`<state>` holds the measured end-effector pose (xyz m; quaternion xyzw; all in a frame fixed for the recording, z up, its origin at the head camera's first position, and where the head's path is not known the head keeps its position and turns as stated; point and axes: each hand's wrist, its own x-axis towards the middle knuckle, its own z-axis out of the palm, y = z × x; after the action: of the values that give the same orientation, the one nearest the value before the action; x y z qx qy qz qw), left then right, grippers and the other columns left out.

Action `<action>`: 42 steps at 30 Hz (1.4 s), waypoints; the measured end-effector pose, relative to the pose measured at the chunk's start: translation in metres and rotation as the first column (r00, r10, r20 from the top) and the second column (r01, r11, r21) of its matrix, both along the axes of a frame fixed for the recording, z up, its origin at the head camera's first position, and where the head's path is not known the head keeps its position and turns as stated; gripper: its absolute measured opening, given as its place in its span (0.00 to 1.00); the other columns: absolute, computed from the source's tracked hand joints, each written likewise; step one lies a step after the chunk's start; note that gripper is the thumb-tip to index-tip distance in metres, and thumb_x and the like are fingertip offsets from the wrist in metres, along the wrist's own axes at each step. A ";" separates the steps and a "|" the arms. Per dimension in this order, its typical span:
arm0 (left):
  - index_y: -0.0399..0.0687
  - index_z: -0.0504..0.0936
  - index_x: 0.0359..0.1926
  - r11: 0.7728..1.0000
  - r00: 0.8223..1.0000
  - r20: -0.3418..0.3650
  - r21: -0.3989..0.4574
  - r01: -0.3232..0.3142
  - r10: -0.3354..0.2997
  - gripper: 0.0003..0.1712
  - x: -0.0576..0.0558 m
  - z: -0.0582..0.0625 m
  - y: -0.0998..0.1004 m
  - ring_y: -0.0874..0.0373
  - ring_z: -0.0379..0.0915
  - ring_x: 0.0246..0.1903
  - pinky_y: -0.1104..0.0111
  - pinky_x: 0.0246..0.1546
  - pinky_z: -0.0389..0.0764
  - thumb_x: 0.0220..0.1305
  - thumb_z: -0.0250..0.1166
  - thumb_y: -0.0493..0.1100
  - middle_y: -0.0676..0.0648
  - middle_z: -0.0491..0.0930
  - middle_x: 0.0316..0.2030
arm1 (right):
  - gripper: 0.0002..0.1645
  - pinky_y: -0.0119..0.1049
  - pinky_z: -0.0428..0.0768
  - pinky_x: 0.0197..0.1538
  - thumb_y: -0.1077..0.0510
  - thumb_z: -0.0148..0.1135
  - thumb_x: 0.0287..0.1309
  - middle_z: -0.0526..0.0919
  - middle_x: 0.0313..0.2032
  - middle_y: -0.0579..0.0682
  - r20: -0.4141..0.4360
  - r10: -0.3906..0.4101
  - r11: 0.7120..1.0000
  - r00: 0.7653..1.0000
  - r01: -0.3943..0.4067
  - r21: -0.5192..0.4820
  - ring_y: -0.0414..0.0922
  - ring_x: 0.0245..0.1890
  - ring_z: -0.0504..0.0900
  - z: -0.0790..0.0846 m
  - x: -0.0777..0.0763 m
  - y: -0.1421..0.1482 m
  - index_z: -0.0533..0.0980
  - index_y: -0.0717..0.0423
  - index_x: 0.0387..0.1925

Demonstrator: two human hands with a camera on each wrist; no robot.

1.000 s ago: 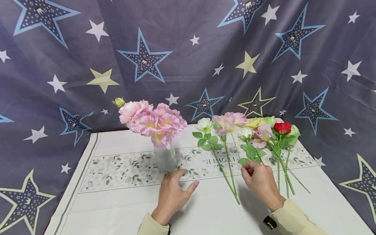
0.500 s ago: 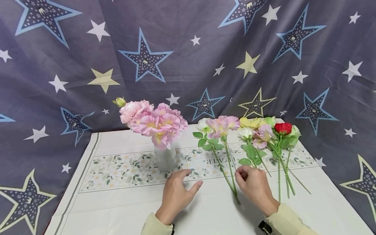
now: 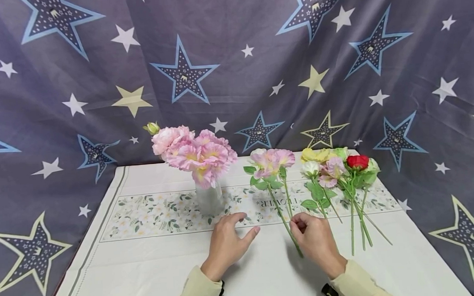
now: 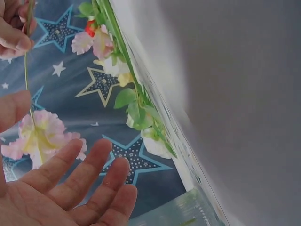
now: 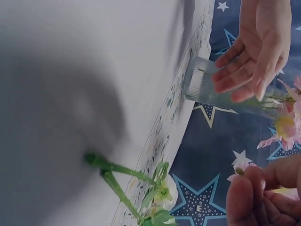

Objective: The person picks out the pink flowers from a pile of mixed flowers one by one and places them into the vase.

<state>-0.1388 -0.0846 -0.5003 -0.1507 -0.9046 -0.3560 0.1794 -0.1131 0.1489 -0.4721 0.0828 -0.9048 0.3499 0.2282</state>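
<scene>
My right hand [image 3: 316, 238] pinches the thin stem of a pink flower [image 3: 275, 160] between thumb and fingers. In the left wrist view, that flower's ruffled head [image 4: 40, 132] hangs at the end of the stem. My left hand [image 3: 228, 243] holds nothing, its fingers spread and thumb apart, just in front of the clear ribbed vase [image 3: 209, 201]. Pink flowers [image 3: 199, 154] and a greenish bud fill the vase. A white rose [image 3: 258, 152] with green leaves lies behind the held flower, partly hidden by it. Green stem ends [image 5: 96, 160] show below the right hand.
To the right lies a loose group of flowers: a red one [image 3: 357, 162], a yellow one [image 3: 315, 154], a white rose [image 3: 310, 168] and a pink one [image 3: 333, 170]. A floral-printed tablecloth [image 3: 146, 264] covers the table. Behind hangs a starry curtain [image 3: 233, 76].
My right hand has moved left with the pink flower, whose head now overlaps the white rose. The left hand has shifted slightly right, still spread.
</scene>
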 end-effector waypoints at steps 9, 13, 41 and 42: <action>0.47 0.87 0.52 0.999 0.999 0.036 0.036 0.022 -0.023 0.27 -0.001 0.002 0.012 0.48 0.82 0.51 0.53 0.54 0.79 0.59 0.75 0.59 0.46 0.87 0.48 | 0.12 0.22 0.74 0.20 0.72 0.75 0.48 0.81 0.17 0.40 -0.077 0.021 1.000 0.997 -0.022 -0.011 0.29 0.17 0.76 -0.006 0.002 -0.009 0.82 0.54 0.23; 0.48 0.87 0.52 0.997 0.997 0.062 0.060 0.045 -0.048 0.25 -0.003 0.002 0.018 0.50 0.81 0.49 0.53 0.51 0.79 0.61 0.73 0.59 0.48 0.87 0.46 | 0.12 0.22 0.74 0.21 0.71 0.75 0.47 0.82 0.17 0.40 -0.084 0.033 0.999 0.996 -0.035 -0.015 0.29 0.17 0.76 -0.007 0.003 -0.014 0.82 0.54 0.22; 0.51 0.88 0.32 0.923 0.976 0.109 0.361 0.136 -0.186 0.05 -0.010 0.014 0.047 0.67 0.79 0.27 0.65 0.36 0.79 0.66 0.72 0.44 0.59 0.84 0.25 | 0.14 0.20 0.74 0.22 0.72 0.75 0.46 0.82 0.17 0.38 -0.080 0.105 0.994 0.991 -0.108 -0.029 0.26 0.18 0.75 -0.015 0.010 -0.032 0.83 0.50 0.22; 0.51 0.88 0.32 0.921 0.976 0.111 0.366 0.134 -0.186 0.05 -0.010 0.014 0.047 0.67 0.79 0.27 0.67 0.36 0.78 0.66 0.72 0.43 0.59 0.84 0.24 | 0.14 0.20 0.74 0.22 0.72 0.75 0.46 0.81 0.17 0.38 -0.077 0.106 0.994 0.991 -0.108 -0.028 0.26 0.18 0.75 -0.015 0.010 -0.033 0.82 0.50 0.21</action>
<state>-0.1488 -0.0372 -0.4865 -0.1632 -0.8202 -0.5374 0.1085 -0.1027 0.1163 -0.4869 0.1408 -0.8839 0.3729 0.2446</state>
